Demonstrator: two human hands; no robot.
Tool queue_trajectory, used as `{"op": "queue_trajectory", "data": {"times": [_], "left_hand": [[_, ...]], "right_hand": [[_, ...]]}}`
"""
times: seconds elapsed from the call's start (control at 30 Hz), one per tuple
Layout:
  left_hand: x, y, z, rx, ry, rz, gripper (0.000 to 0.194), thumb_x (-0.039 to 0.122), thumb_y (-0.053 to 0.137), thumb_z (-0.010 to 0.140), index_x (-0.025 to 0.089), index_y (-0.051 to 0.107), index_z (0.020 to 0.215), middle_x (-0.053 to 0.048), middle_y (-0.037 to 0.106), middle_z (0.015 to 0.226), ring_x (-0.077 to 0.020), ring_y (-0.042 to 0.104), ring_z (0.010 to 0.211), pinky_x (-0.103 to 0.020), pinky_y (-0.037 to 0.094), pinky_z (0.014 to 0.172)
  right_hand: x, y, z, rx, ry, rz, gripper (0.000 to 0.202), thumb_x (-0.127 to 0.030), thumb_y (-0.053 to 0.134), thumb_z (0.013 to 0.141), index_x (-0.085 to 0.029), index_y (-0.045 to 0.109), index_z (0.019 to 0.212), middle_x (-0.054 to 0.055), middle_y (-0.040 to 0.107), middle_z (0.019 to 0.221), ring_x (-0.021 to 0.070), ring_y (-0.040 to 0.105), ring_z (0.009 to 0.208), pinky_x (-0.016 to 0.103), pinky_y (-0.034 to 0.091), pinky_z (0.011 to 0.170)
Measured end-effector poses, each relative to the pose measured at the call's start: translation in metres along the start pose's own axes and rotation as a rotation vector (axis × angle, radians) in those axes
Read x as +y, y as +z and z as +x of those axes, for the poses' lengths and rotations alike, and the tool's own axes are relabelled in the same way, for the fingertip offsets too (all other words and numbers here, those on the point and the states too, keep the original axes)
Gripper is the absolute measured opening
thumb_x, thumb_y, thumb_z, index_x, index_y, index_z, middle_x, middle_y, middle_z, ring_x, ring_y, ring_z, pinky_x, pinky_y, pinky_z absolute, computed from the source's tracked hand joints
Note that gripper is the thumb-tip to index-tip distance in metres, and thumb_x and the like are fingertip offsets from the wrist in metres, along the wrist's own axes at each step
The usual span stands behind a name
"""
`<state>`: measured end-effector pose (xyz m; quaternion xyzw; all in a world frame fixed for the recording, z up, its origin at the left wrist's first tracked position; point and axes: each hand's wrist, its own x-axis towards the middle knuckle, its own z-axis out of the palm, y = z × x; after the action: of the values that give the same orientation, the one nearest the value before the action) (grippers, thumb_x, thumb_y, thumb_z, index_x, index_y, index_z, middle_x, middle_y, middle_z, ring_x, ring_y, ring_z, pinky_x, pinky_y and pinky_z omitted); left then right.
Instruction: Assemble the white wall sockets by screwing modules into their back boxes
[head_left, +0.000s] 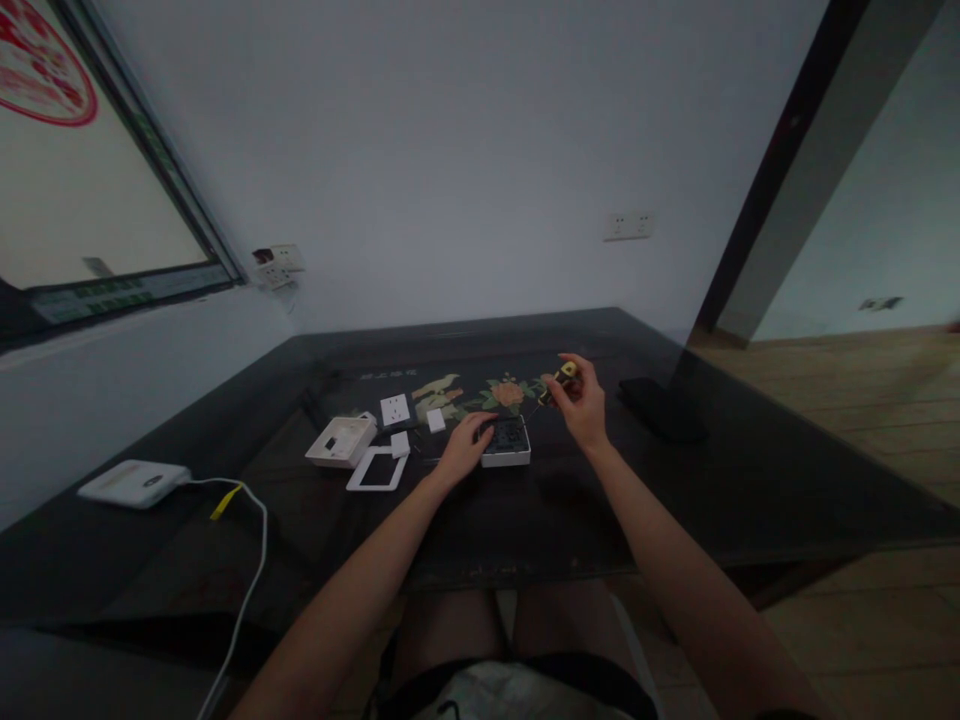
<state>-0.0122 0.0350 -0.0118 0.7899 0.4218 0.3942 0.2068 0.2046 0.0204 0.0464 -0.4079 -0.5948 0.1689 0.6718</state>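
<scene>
The person's lap point(506, 625) fronts the worktop point(555, 530), where the left hand point(459, 452) touches a white box point(506, 459), whether gripping it cannot be told; the right hand point(588, 408) grips a yellow-and-black screwdriver point(567, 371).

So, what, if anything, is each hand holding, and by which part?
Right hand: screwdriver, by its handle. Left hand rests at the left of the white box.
</scene>
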Motion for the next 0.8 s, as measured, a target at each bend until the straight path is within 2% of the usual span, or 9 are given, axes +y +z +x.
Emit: {"op": "queue_trajectory", "data": {"times": [0.27, 0.47, 0.57, 0.63, 0.8], "left_hand": [[0.001, 0.001, 0.001, 0.007, 0.009, 0.018, 0.027, 0.021, 0.047, 0.088, 0.018, 0.061, 0.110, -0.009, 0.063, 0.110, -0.0202, 0.057, 0.107, -0.037, 0.044, 0.097], [0.002, 0.000, 0.001, 0.004, 0.002, 0.020, 0.028, 0.020, 0.047, 0.088, 0.017, 0.061, 0.111, -0.010, 0.062, 0.110, -0.0206, 0.057, 0.106, -0.037, 0.045, 0.096], [0.004, 0.000, 0.001, 0.005, -0.007, 0.023, 0.028, 0.020, 0.047, 0.087, 0.017, 0.061, 0.111, -0.010, 0.062, 0.110, -0.0209, 0.057, 0.107, -0.038, 0.043, 0.097], [0.004, 0.000, 0.001, 0.002, -0.010, 0.026, 0.028, 0.019, 0.047, 0.087, 0.018, 0.061, 0.111, -0.009, 0.062, 0.110, -0.0209, 0.057, 0.108, -0.038, 0.043, 0.098], [0.006, -0.001, 0.001, -0.009, -0.008, 0.020, 0.028, 0.019, 0.047, 0.087, 0.018, 0.061, 0.111, -0.009, 0.062, 0.110, -0.0216, 0.056, 0.108, -0.039, 0.043, 0.098]], "right_hand": [[-0.016, -0.001, -0.002, -0.156, -0.177, -0.149, 0.035, -0.033, 0.052, 0.086, -0.026, 0.048, 0.120, 0.002, 0.054, 0.091, 0.0135, 0.055, 0.068, 0.027, 0.048, 0.065], [-0.024, 0.011, 0.011, -0.226, -0.196, -0.336, 0.031, -0.029, 0.048, 0.086, -0.024, 0.048, 0.117, 0.002, 0.058, 0.086, 0.0148, 0.056, 0.065, 0.026, 0.044, 0.062], [-0.029, 0.024, 0.021, -0.229, -0.220, -0.500, 0.025, -0.036, 0.049, 0.088, -0.026, 0.052, 0.111, 0.001, 0.061, 0.080, 0.0166, 0.057, 0.062, 0.026, 0.041, 0.059], [-0.032, 0.033, 0.028, -0.210, -0.273, -0.556, 0.024, -0.042, 0.049, 0.088, -0.025, 0.056, 0.103, 0.003, 0.063, 0.082, 0.0190, 0.059, 0.069, 0.027, 0.041, 0.061], [-0.036, 0.047, 0.037, -0.178, -0.321, -0.548, 0.021, -0.043, 0.054, 0.086, -0.024, 0.062, 0.090, 0.005, 0.063, 0.088, 0.0217, 0.059, 0.082, 0.030, 0.044, 0.069]]}}
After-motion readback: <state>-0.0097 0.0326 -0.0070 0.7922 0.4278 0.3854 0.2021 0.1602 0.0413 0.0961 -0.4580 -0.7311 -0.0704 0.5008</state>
